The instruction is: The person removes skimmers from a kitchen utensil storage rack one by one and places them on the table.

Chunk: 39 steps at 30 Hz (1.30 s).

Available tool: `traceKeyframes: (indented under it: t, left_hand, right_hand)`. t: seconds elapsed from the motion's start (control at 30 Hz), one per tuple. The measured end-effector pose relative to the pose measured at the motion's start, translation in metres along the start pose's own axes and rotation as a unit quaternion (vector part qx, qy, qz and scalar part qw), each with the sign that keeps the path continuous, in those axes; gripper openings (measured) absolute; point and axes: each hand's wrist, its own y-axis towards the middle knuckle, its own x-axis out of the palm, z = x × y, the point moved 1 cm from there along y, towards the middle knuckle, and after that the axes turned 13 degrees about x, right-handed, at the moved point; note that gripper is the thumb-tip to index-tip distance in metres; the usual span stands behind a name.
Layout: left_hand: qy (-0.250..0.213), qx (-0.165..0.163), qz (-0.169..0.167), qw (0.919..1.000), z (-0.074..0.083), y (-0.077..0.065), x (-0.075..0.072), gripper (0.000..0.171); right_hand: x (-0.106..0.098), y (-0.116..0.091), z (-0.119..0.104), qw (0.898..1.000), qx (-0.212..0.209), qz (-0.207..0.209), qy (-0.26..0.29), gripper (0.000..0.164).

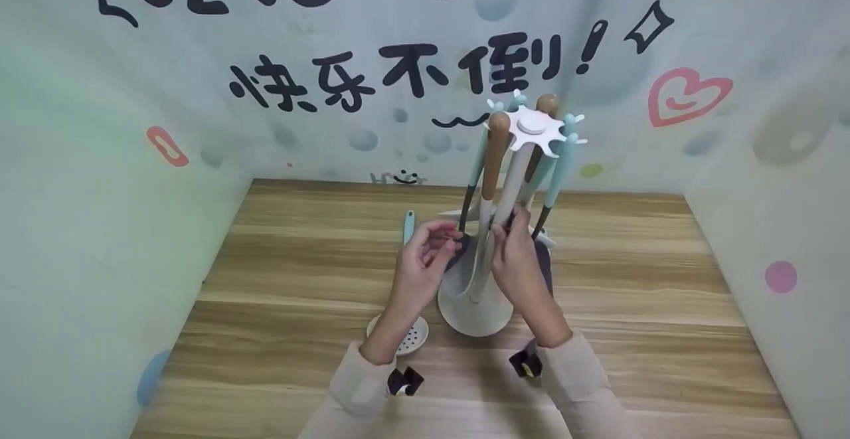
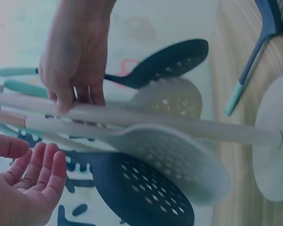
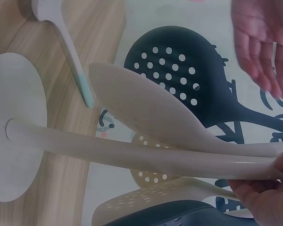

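Note:
A white utensil stand (image 1: 531, 123) has a hooked top and a round base (image 1: 475, 316). Around its pole (image 3: 108, 153) hang several slotted utensils, some with teal handles and some with brown ones. My right hand (image 1: 521, 263) grips the pole partway up, thumb on the near side. Beside the stand, my left hand (image 1: 425, 260) has loosely bent fingers and holds nothing. A dark slotted skimmer (image 2: 141, 188) hangs nearest to it in the left wrist view. A pale slotted spoon (image 2: 174, 160) hangs along the pole, overlapping that skimmer.
On the wooden table (image 1: 299, 279), a white slotted skimmer (image 1: 415, 339) with a teal handle (image 1: 409, 223) lies left of the stand, partly under my left forearm. A dark blue utensil (image 2: 254, 56) lies on the other side. A printed backdrop (image 1: 358, 140) stands behind the table.

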Motion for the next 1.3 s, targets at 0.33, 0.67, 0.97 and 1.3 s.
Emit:
traceKeyframes:
  t: [0.33,0.67,0.97,1.3]
  left_hand:
    - [0.044,0.04,-0.074,0.9955,0.004,-0.005,0.016,0.043]
    - [0.094,0.047,-0.13,0.9859,-0.002,-0.004,0.024,0.055]
    - [0.195,0.05,-0.164,0.9658,-0.015,-0.001,0.029,0.059]
    - [0.199,0.052,-0.145,0.9678,-0.021,-0.001,0.029,0.056]
  right_hand:
    - [0.002,-0.001,0.001,1.0,-0.015,0.004,0.002,0.032]
    - [0.0,-0.001,0.0,1.0,-0.015,0.003,0.006,0.035]
    - [0.0,-0.002,0.001,1.0,-0.008,-0.005,0.006,0.036]
    - [0.0,-0.002,0.002,1.0,-0.016,-0.002,-0.001,0.035]
